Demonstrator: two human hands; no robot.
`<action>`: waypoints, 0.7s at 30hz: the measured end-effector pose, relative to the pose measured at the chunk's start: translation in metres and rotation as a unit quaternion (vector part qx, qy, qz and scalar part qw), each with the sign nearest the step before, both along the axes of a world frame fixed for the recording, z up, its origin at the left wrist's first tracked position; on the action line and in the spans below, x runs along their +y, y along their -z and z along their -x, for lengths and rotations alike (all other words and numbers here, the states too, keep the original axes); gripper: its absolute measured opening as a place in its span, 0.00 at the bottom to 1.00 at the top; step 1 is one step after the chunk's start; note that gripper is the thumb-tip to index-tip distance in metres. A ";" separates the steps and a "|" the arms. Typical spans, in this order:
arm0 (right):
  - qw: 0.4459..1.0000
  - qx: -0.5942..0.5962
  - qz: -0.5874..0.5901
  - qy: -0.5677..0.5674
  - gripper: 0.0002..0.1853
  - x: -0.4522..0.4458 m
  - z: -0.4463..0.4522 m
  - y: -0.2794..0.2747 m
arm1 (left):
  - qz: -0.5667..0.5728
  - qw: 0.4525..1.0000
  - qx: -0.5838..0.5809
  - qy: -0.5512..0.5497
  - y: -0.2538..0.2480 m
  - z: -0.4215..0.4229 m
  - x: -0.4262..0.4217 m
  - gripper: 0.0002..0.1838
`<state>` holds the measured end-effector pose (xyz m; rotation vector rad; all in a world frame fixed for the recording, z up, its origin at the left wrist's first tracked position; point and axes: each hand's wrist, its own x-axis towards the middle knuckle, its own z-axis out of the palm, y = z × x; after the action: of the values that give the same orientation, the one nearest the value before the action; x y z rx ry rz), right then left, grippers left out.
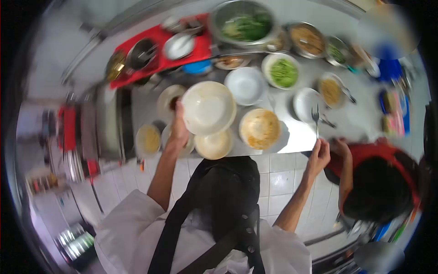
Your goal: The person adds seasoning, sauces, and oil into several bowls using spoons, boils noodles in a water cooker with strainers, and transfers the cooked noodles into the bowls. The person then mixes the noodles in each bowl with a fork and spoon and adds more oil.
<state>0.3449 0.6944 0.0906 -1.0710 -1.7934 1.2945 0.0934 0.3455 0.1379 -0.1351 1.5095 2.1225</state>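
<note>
My left hand [180, 125] grips the rim of a cream bowl [208, 108], raised above the metal counter. Under it, partly covered, is another cream bowl [213, 144]. Between the fingers of my right hand [320, 154] is the handle of a fork [315, 115], its tines pointing away from me. Just beyond the fork lies a white plate [305, 104]. A bowl with orange-brown residue [260, 129] sits on the counter between my hands. Behind it stands a pale, bluish-white bowl [246, 86].
A co-worker in red [383, 157] is at the counter's right. Across the back stand a large metal bowl of greens [244, 25], a plate of chopped green vegetable [284, 73] and a red tray [155, 68] with small bowls. A dish of yellowish food [148, 139] sits at left.
</note>
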 end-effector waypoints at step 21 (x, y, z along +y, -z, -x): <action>0.645 -0.116 -0.500 -0.567 0.06 -0.441 0.254 -0.007 | 0.339 0.920 0.120 -0.155 0.171 0.159 -0.298 0.34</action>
<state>0.0913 0.2529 0.0974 0.7115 -2.9131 0.3585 -0.0655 0.0471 -0.0328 -0.3927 2.4684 1.7803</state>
